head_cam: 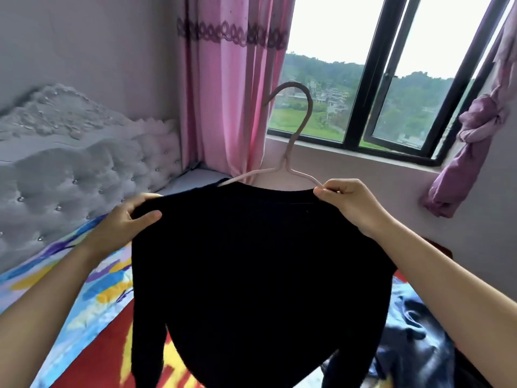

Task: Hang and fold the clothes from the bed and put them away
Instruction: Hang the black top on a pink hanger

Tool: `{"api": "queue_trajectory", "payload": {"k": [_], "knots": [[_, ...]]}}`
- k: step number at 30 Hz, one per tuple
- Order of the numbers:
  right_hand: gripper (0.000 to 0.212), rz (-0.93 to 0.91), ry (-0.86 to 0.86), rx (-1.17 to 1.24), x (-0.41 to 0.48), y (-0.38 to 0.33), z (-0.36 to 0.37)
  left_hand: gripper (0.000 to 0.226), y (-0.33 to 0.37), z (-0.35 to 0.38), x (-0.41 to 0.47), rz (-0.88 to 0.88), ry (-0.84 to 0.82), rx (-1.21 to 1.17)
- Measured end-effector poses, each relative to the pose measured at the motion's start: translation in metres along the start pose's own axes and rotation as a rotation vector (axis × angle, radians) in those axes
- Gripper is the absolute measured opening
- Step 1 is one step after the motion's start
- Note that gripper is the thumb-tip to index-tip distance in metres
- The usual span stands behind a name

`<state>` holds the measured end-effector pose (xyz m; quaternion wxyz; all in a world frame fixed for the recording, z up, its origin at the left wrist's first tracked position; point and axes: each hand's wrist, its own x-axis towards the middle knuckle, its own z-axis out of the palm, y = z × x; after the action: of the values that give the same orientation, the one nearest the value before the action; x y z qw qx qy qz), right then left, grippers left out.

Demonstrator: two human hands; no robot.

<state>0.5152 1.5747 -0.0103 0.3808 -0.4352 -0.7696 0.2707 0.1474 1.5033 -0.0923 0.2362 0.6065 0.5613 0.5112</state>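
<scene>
A black long-sleeved top (251, 270) hangs in front of me on a pale pink hanger (293, 152), whose hook points up toward the window. My left hand (128, 219) grips the top's left shoulder, thumb on the front. My right hand (349, 203) pinches the right side of the neckline together with the hanger's arm. One sleeve dangles at the lower left. Below lies the bed (92, 312) with a colourful cover. A dark garment (419, 345) lies on it at the lower right, partly hidden by the top.
A grey tufted headboard (84, 169) stands at the left. Pink curtains (229, 88) hang in the corner. A window (372, 88) with dark frames fills the far wall, and a knotted purple curtain (472, 141) hangs at the right.
</scene>
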Motion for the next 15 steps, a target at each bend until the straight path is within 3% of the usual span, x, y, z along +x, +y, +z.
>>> {"api": "queue_trajectory", "payload": {"k": [4,7,10,13,15], "knots": [[0.035,-0.067,-0.11,-0.081,0.014,-0.005,0.021,0.016,-0.008,-0.021,-0.037,-0.021,0.377,0.026],[0.039,-0.253,-0.098,-0.259,0.017,-0.004,0.042,0.034,0.005,-0.069,-0.067,-0.018,0.316,0.203],[0.037,-0.452,-0.179,-0.299,0.015,-0.018,0.07,0.028,0.032,-0.116,-0.113,-0.044,0.225,0.388],[0.027,-0.645,-0.397,-0.448,0.011,-0.037,0.109,0.016,0.061,-0.141,-0.164,-0.067,0.295,0.45],[0.029,-0.742,-0.437,-0.44,0.002,-0.055,0.135,0.029,0.074,-0.151,-0.207,-0.109,0.383,0.432]]}}
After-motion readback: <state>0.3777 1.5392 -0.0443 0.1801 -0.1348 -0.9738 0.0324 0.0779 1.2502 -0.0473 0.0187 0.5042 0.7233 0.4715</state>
